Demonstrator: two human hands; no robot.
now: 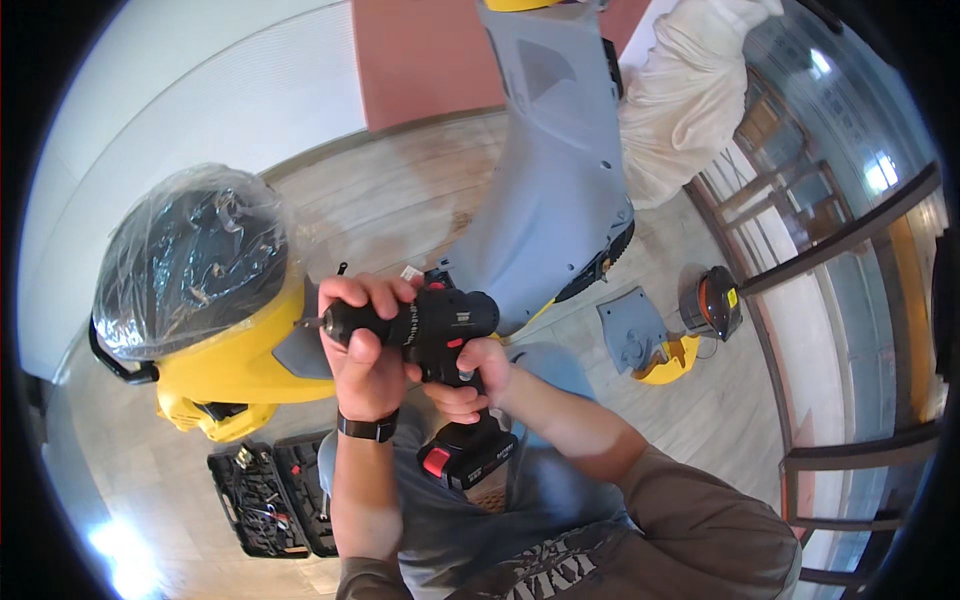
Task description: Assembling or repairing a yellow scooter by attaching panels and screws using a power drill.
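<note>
A black cordless drill [465, 318] is held level in front of me, its nose pointing left. My right hand [478, 385] is wrapped around its pistol grip, above the black battery pack [468, 455] with a red catch. At the drill's front end, my left hand [360, 355] closes around the chuck [352, 322]. A short metal bit [312, 323] sticks out of it, apart from any screw that I can see. Beyond the drill stands a scooter with a grey front panel [555, 190], a yellow body [230, 360] and a black seat [195, 255] under clear plastic.
An open black toolbox [222, 490] with assorted tools lies on the wood-look floor at lower left. To the right, a loose grey panel [625, 325], a yellow part [672, 362] and a dark round unit [715, 303] lie there. White cloth [680, 100] hangs near glass doors [840, 120].
</note>
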